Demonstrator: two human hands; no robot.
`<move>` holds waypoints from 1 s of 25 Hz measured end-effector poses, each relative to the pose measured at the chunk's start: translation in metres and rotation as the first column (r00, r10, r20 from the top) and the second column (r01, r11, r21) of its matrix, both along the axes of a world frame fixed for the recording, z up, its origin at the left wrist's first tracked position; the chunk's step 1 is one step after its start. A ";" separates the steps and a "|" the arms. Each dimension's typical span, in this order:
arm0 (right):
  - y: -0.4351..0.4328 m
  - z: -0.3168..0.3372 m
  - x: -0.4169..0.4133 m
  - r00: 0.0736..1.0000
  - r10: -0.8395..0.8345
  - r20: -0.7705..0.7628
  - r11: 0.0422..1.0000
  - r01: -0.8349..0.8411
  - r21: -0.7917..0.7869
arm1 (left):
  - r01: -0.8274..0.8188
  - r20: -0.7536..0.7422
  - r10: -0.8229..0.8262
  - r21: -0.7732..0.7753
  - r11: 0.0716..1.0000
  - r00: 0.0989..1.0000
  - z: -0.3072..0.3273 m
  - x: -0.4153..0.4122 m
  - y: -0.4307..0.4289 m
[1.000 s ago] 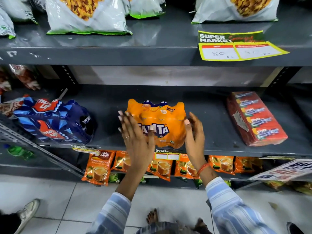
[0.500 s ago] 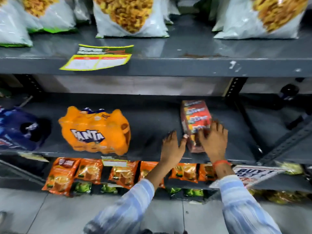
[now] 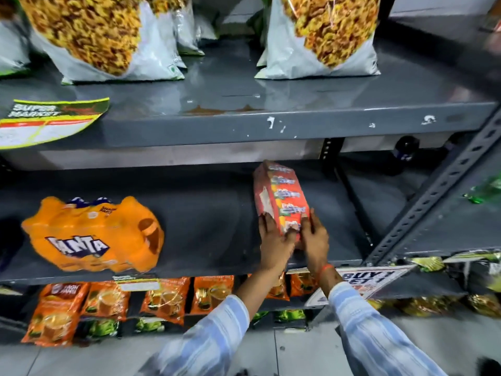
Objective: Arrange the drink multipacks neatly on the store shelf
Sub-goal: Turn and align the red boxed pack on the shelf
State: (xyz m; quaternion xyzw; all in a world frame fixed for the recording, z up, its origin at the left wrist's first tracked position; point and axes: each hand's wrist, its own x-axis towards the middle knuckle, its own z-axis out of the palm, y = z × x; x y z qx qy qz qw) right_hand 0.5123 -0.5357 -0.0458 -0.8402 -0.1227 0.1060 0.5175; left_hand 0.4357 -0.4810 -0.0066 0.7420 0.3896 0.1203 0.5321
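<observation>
A long red multipack (image 3: 280, 195) of small drink cartons lies on the dark middle shelf (image 3: 211, 213), its length running front to back. My left hand (image 3: 273, 241) grips its near left side and my right hand (image 3: 314, 240) grips its near right side. An orange Fanta multipack (image 3: 93, 234) lies on the same shelf to the left, apart from both hands. At the far left edge only a dark sliver of another pack shows.
Large snack bags (image 3: 322, 36) stand on the upper shelf (image 3: 244, 123), which overhangs the work area. Orange tea packets (image 3: 165, 297) hang below the middle shelf. A slotted metal upright (image 3: 439, 191) slants at the right. A "Buy 1" sign (image 3: 376, 278) sits at the shelf edge.
Both hands left the Fanta pack, moved right and closed around the near end of the red multipack. The view has shifted right and closer.
</observation>
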 end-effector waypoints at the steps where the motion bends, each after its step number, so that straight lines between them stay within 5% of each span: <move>1: -0.004 0.003 0.007 0.999 0.001 0.035 0.999 0.000 -0.042 | 0.024 0.000 -0.024 0.082 0.996 1.000 0.004 0.006 -0.002; 5: -0.011 0.010 0.053 0.991 0.134 0.019 0.966 -0.127 -0.225 | 0.154 -0.166 -0.091 0.416 0.896 0.982 0.007 0.010 0.004; 9: -0.006 0.026 0.093 0.997 0.012 -0.078 0.998 -0.017 -0.060 | 0.301 -0.275 -0.161 0.606 0.736 0.948 -0.003 -0.001 0.006; 13: 0.019 0.058 0.122 0.998 0.033 -0.057 0.991 -0.025 0.134 | 0.375 -0.272 -0.262 0.581 0.722 0.926 -0.008 -0.006 0.032; 16: 0.024 0.054 0.124 0.998 0.055 0.006 0.998 -0.055 0.000 | 0.436 -0.239 -0.366 0.541 0.719 0.899 -0.008 -0.010 0.063; 19: 0.008 0.034 0.098 0.987 -0.148 0.067 0.989 0.147 0.015 | 0.354 -0.273 -0.232 0.603 0.715 0.934 -0.010 -0.017 0.096; 22: -0.012 0.014 0.067 0.957 -0.287 0.044 0.940 0.273 0.202 | 0.043 -0.128 0.040 0.583 0.812 0.991 -0.013 -0.019 0.087; 25: -0.016 0.014 0.057 0.960 -0.276 0.043 0.932 0.256 0.259 | 0.009 0.073 -0.031 0.286 0.958 0.997 -0.012 -0.009 0.033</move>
